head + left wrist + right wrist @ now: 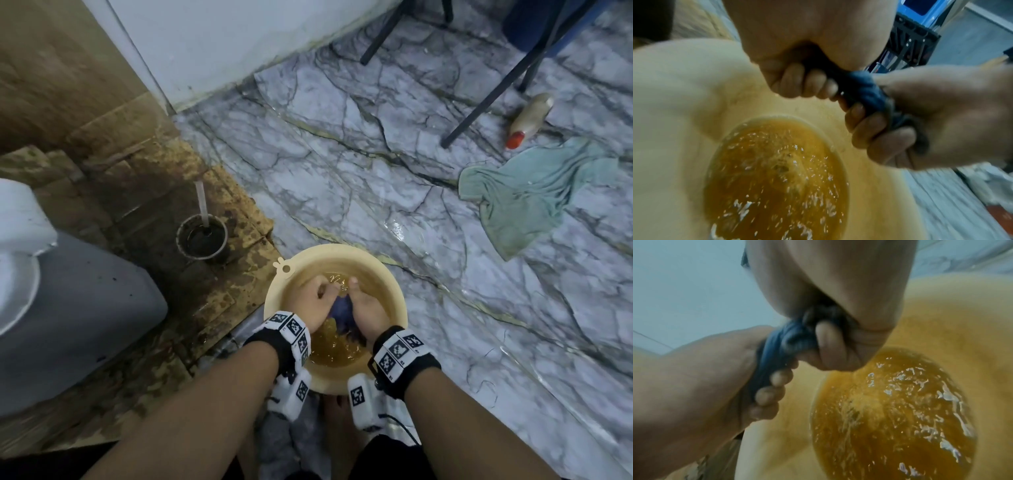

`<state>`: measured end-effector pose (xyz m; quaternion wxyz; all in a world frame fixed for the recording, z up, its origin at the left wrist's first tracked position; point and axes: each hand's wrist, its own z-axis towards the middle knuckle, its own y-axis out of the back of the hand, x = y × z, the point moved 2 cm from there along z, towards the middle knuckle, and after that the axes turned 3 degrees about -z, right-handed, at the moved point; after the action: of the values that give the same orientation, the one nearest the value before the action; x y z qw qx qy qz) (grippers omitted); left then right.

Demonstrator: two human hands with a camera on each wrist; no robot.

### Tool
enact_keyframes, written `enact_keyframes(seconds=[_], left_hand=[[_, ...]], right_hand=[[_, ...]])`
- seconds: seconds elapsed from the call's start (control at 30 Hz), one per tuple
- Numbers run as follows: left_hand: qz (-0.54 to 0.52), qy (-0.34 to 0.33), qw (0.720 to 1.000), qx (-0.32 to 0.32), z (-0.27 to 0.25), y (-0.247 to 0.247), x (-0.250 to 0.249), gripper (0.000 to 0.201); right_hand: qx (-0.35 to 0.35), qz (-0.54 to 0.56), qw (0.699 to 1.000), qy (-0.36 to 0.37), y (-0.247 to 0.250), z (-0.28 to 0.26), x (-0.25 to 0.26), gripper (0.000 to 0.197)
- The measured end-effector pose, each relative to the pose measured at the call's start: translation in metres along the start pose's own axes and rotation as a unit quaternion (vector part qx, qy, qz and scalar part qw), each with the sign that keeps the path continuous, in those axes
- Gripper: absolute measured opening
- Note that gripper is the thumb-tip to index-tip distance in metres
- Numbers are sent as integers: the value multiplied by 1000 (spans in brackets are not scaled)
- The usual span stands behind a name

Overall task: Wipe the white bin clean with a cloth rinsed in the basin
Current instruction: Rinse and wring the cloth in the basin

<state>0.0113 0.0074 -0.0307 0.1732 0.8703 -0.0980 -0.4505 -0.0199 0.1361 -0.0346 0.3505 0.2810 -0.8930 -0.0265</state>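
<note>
A cream basin (pixel 394 287) of brownish water (pixel 777 178) stands on the floor in front of me. Both hands are over it, twisting a dark blue cloth (pixel 342 310) between them. My left hand (pixel 308 301) grips one end with curled fingers (pixel 809 84). My right hand (pixel 367 308) grips the other end, fingers (pixel 828 344) wrapped round the cloth (pixel 785 340). The cloth (pixel 861 91) is held just above the rippling water (pixel 890 418). The bin, with a white top (pixel 19 233) and grey body (pixel 85 325), sits at the left edge of the head view.
A green towel (pixel 534 195) lies crumpled on the wet marble floor at the right, beyond it a bottle with a red cap (pixel 531 120) and dark chair legs (pixel 479 102). A small dark pot with a stick (pixel 202 236) stands on stained cardboard (pixel 219 274) left of the basin.
</note>
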Motion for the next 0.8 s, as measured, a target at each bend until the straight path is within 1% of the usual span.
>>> enact_keyframes(seconds=[0.07,0.13,0.17,0.2,0.27,0.37,0.43,0.47,0.53,0.6,0.67,0.73,0.8], left_hand=[[-106,42,993,20,0,9,-2,23],[-168,70,983,35,-4,21,-5,5],[-194,72,977,44,-7,26,-9,6],[-220,70,971,56,-9,30,-10,13],[-239,53,968,62,-19,39,-17,17],[-204,13,979,24,-33,48,-26,22],[-187,-9,982,-8,-41,50,-34,19],[-194,-14,981,-25,-45,50,-38,17],[-218,-22,974,-52,-55,51,-47,15],[-233,-29,970,-57,-64,52,-56,16],[-256,-31,965,-42,-70,54,-61,18],[-273,-34,961,-29,-76,61,-68,22],[-269,-39,962,-22,-85,71,-75,29]], right_hand=[[32,38,999,0,6,-4,-2,56],[40,82,996,12,13,-11,3,41],[40,93,995,24,16,-16,6,32],[44,96,994,37,20,-24,13,23],[41,64,995,66,25,-38,25,16],[36,11,991,128,27,-59,41,14],[26,-36,985,168,23,-69,47,12],[20,-45,982,180,21,-74,50,12],[14,-27,981,193,19,-82,53,16],[16,-1,979,201,17,-90,55,19],[28,15,976,217,18,-98,58,22],[38,13,974,224,19,-106,64,28],[46,12,972,229,18,-115,72,33]])
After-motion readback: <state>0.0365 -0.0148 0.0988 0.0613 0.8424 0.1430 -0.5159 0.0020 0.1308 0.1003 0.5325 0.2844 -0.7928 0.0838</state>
